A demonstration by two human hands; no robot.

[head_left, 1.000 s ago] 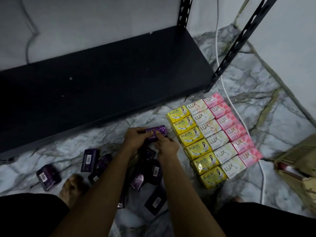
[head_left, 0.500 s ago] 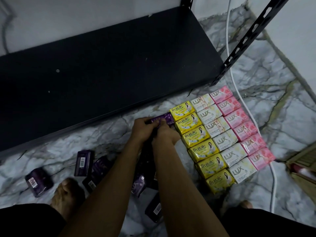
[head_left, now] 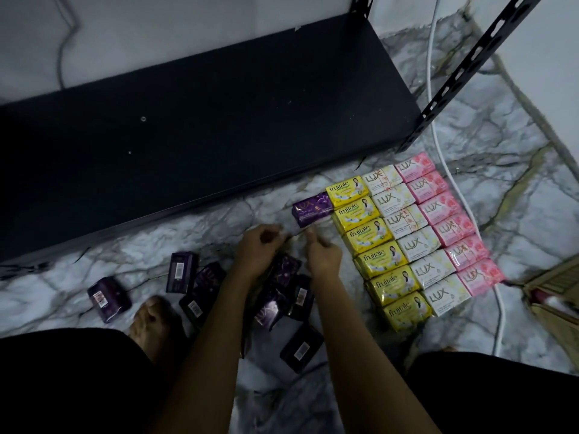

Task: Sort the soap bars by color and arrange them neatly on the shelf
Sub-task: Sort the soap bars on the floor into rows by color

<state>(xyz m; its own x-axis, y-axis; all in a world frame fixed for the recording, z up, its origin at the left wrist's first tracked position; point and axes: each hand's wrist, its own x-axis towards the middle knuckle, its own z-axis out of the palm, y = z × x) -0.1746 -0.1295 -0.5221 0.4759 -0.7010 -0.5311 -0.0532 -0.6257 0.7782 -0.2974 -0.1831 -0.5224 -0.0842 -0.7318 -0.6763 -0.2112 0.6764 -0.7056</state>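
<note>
A purple soap bar (head_left: 312, 209) lies face up on the marble floor, at the head of a new column left of the yellow bars. Columns of yellow bars (head_left: 372, 255), white bars (head_left: 416, 242) and pink bars (head_left: 445, 220) lie side by side. Several loose purple bars (head_left: 183, 272) are scattered near my knees. My left hand (head_left: 258, 249) and my right hand (head_left: 322, 255) hover just below the placed purple bar, fingers loosely curled, holding nothing. The dark shelf board (head_left: 188, 126) is bare.
A black perforated shelf post (head_left: 470, 70) slants up on the right. A white cable (head_left: 445, 158) runs along the floor beside the pink bars. A cardboard box (head_left: 554, 286) sits at the right edge. My bare foot (head_left: 153, 324) rests among the purple bars.
Both hands carried the purple bar up against the top yellow bar, set it down, let go and drew back toward me.
</note>
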